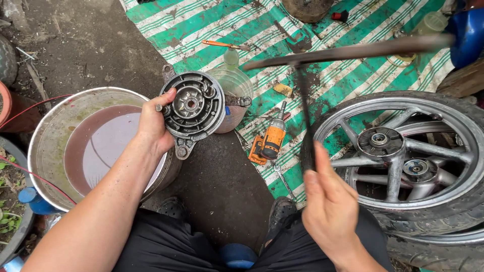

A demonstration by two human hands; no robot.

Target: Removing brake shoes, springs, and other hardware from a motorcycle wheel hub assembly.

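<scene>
Above the wide metal basin of reddish-brown liquid, the left hand grips a round grey cast-metal brake hub plate by its edge, while right-hand fingers pinch a dark T-shaped tool, shaft upright, well right of it.

T-shaped tool: smeared by motion blur, its crossbar end lost near the blue object, itself cut by the right edge
Wheel: tyre cropped at the right and bottom edges
Clear jug: largely hidden behind the round metal hub plate
Basin: far rim partly covered by the left hand and forearm
Round dark object: cut off by the top edge, kind not made out
</scene>
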